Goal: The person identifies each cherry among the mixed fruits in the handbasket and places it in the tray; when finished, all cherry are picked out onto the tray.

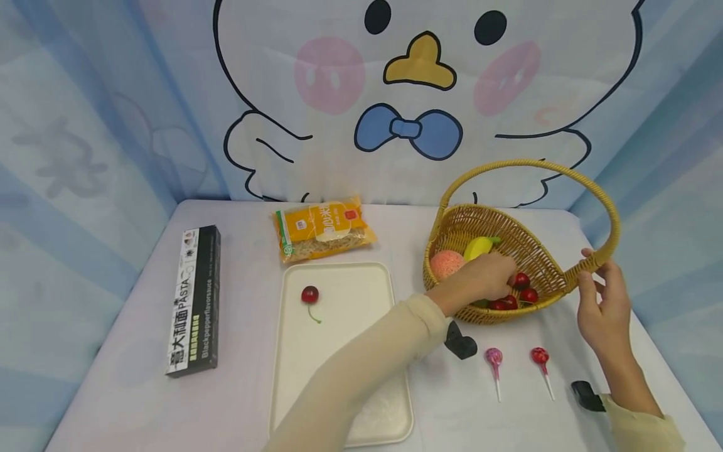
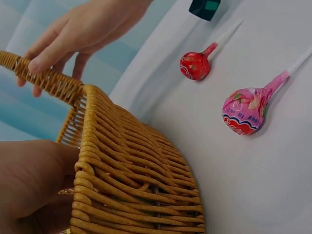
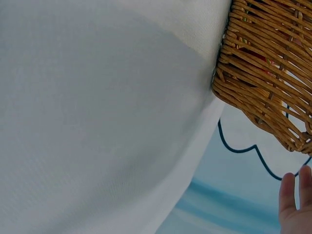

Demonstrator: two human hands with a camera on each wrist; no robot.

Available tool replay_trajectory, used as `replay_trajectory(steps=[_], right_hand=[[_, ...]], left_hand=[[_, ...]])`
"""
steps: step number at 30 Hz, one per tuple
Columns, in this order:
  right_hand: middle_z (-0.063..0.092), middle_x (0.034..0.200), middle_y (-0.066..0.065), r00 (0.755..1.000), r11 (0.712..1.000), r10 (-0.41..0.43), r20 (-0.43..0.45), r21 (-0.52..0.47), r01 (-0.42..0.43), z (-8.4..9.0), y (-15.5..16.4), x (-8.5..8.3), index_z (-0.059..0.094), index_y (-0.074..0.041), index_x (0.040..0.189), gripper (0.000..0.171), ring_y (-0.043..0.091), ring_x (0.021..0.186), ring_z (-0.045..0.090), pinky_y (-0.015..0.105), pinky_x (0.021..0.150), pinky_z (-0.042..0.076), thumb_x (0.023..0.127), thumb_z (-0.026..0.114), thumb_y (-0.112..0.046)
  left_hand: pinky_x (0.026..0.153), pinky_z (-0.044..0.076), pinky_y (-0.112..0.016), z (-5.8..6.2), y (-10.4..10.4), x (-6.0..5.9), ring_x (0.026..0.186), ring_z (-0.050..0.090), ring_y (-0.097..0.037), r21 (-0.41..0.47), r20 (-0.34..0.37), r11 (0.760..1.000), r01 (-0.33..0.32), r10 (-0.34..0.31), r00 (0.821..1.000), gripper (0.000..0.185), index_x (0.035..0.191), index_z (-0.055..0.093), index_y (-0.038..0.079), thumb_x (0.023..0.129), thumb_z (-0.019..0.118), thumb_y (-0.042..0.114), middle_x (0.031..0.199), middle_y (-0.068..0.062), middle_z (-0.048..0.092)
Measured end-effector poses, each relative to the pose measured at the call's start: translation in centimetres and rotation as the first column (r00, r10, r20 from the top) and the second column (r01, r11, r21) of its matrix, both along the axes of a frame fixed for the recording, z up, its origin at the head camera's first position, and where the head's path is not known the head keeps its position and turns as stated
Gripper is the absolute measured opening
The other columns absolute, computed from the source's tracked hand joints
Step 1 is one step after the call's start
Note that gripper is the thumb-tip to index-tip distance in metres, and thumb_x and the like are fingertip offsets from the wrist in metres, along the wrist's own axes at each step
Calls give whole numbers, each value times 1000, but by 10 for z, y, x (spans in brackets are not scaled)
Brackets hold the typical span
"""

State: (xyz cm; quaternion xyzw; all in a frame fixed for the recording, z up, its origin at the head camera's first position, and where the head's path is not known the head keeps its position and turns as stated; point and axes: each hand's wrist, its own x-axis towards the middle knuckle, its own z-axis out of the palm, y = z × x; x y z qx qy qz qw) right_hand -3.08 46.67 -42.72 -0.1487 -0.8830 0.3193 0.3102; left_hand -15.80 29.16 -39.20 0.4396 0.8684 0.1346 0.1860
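A woven basket (image 1: pixel 542 263) with a tall hoop handle stands at the right of the table, tilted toward me. In it lie several red cherries (image 1: pixel 528 295), a peach (image 1: pixel 447 263) and a yellow banana (image 1: pixel 479 247). My left hand (image 1: pixel 505 282) reaches into the basket with its fingertips at the cherries; whether it pinches one is hidden. My right hand (image 1: pixel 590 267) grips the handle at the near right rim. The left wrist view shows the basket wall (image 2: pixel 136 180), my left hand (image 2: pixel 29 185) inside it and my right hand (image 2: pixel 53 53) on the handle. In the right wrist view only the basket (image 3: pixel 263 63) and fingertips (image 3: pixel 295 204) appear.
A cream tray (image 1: pixel 350 389) with one cherry (image 1: pixel 309 294) lies at the centre. A black pasta box (image 1: pixel 194 301) is on the left, and a noodle packet (image 1: pixel 323 229) lies behind the tray. A pink lollipop (image 1: pixel 494 358) and a red lollipop (image 1: pixel 540 356) lie before the basket.
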Motion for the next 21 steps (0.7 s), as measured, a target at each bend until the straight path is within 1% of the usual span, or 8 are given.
replay_trajectory(steps=[2,7,11,14,18,21], right_hand=[[54,151,1,1000,1000,3,-2,3,-3,0,0,0,48,-25,159,45,-17,129,41,6,112,37,114,48,-22],[52,154,6,1000,1000,1,1,6,-1,0,0,0,47,-22,160,46,-15,132,42,7,114,36,114,47,-22],[51,156,7,1000,1000,-7,17,-2,7,1,0,0,46,-25,160,46,-13,134,43,8,115,36,115,47,-24],[51,157,8,999,1000,-12,30,-8,12,2,-1,0,46,-25,160,46,-12,136,43,9,117,35,115,46,-24],[51,157,9,999,1000,-15,38,-8,16,2,-2,1,45,-26,161,46,-11,137,43,11,119,35,115,46,-24],[51,156,9,999,1000,-15,33,-3,15,1,-2,2,45,-27,160,46,-13,135,43,10,117,36,115,47,-24]], left_hand=[[85,55,-13,-1,3,0,101,66,-1,-14,6,1000,-3,3,1000,17,120,76,27,103,72,25,118,14,74],[90,55,-13,-1,6,2,103,66,-1,-63,-37,998,10,-12,999,16,118,73,28,102,74,25,116,15,73],[92,54,-12,1,7,5,100,64,-1,-101,-88,994,35,-44,995,19,120,69,28,102,74,25,113,15,72],[93,54,-12,2,8,7,101,64,0,-137,-104,990,43,-58,993,25,127,68,30,103,72,27,117,15,71],[95,54,-12,2,10,10,105,64,0,-177,-120,983,52,-74,990,30,134,66,32,104,71,30,123,16,70],[93,54,-12,2,10,10,104,65,0,-172,-130,983,57,-80,988,29,131,67,32,103,71,31,121,16,71]])
